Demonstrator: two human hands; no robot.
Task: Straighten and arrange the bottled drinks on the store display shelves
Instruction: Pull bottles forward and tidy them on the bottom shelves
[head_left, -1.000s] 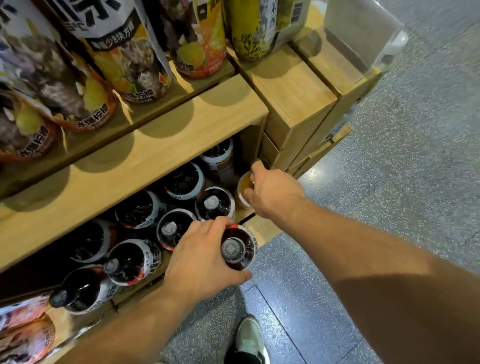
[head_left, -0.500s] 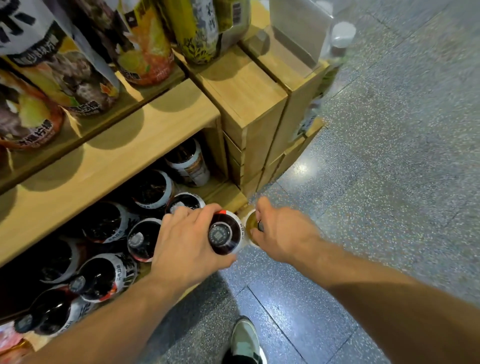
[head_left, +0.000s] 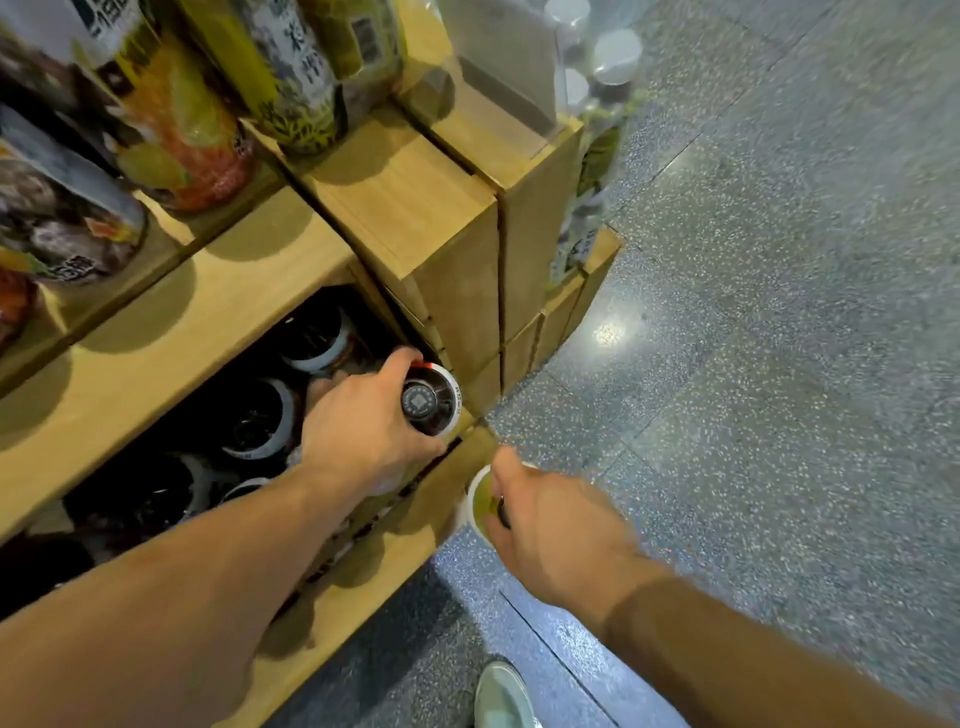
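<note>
Pale wood makes up the stepped display shelves (head_left: 171, 332), which fill the left half of the frame. In the upper left, large bottles with yellow, orange and dark printed labels (head_left: 176, 124) stand on the top steps. Below them, in the shadowed lower shelf at left of centre, dark-liquid bottles with white label bands (head_left: 257, 421) stand in rows, seen from above. At the centre, the left hand (head_left: 363, 431) has its fingers wrapped tight around a dark bottle with a black cap and red-and-white label (head_left: 428, 402), held at the right end of the lower shelf, just beside the wooden side panel (head_left: 457, 291). Right of that and lower, the right hand (head_left: 550, 525) is closed over the neck of a yellow-green drink bottle with a white rim (head_left: 480, 501), held over the speckled grey stone floor (head_left: 779, 364) just off the shelf's front corner. A light-coloured shoe (head_left: 504, 696) shows at the bottom edge.
</note>
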